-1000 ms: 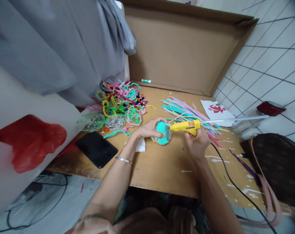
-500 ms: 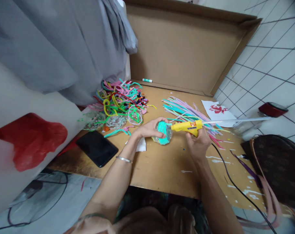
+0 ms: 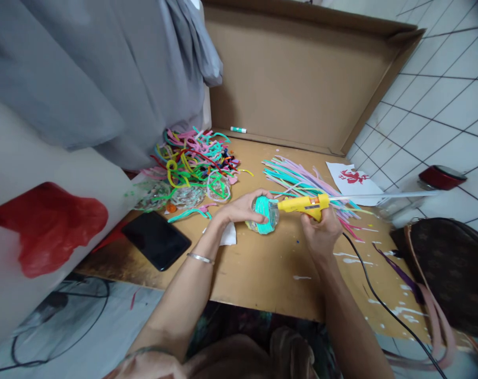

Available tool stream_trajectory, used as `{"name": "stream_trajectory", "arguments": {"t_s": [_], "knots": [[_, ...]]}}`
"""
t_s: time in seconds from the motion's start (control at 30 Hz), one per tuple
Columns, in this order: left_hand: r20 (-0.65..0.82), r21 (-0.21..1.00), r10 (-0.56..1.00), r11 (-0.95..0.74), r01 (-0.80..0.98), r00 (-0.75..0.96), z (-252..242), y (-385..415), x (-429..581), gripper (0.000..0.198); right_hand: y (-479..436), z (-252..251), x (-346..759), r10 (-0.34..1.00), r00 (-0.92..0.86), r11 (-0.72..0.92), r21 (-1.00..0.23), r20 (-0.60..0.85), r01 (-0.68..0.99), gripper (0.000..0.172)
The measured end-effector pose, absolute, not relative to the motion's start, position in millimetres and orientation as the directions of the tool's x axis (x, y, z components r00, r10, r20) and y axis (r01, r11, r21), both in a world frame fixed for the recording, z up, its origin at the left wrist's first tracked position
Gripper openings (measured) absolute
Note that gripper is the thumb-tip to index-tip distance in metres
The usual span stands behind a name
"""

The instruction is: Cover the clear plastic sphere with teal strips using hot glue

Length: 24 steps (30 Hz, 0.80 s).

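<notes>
My left hand (image 3: 247, 208) is closed around a small clear, rounded piece banded with turquoise pipe cleaners (image 3: 265, 220); its exact kind is not plain. Wrapped round the handle of a yellow glue gun (image 3: 304, 205) is my right hand (image 3: 322, 229). The gun's nozzle points left and meets the right side of the turquoise band. A long clear glue stick (image 3: 380, 195) juts from the back of the gun. Behind the gun lies a bundle of straight pastel pipe cleaners (image 3: 294, 176), pink, lilac and turquoise.
A tangled heap of coloured pipe cleaners (image 3: 195, 158) lies back left, near a black phone or tablet (image 3: 158, 241). Cardboard (image 3: 294, 79) stands behind. At right are a jar with a red lid (image 3: 439, 178), a brown bag (image 3: 451, 268) and the gun's black cord (image 3: 367, 273).
Almost nothing differs. The rear of the glue gun has shifted very slightly to the right, while its nozzle stays at the turquoise band.
</notes>
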<state>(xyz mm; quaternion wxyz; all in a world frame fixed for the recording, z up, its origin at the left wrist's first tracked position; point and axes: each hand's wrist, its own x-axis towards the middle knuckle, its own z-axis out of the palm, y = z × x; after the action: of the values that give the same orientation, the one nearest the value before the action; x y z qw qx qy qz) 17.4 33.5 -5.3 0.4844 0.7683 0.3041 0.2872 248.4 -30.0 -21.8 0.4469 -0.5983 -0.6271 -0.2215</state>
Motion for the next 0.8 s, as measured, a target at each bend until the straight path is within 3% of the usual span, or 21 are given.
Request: {"name": "stream_trajectory", "arguments": {"t_s": [0.17, 0.43, 0.6, 0.8], "knots": [[0.143, 0.923, 0.747, -0.338, 0.185, 0.649, -6, 34, 17, 0.061, -31, -22, 248, 0.586, 0.100, 0.175, -0.246, 0.804, 0.953, 0.007], [0.150, 0.916, 0.742, -0.353, 0.192, 0.653, -8, 35, 17, 0.063, -31, -19, 244, 0.573, 0.231, 0.125, -0.363, 0.786, 0.923, 0.013], [0.156, 0.918, 0.740, -0.353, 0.180, 0.655, -9, 35, 17, 0.063, -30, -19, 242, 0.645, 0.236, 0.102, -0.388, 0.727, 0.916, 0.016], [0.136, 0.918, 0.753, -0.340, 0.205, 0.644, -5, 33, 17, 0.063, -25, -12, 246, 0.726, 0.456, -0.081, -0.595, 0.514, 0.799, 0.034]]}}
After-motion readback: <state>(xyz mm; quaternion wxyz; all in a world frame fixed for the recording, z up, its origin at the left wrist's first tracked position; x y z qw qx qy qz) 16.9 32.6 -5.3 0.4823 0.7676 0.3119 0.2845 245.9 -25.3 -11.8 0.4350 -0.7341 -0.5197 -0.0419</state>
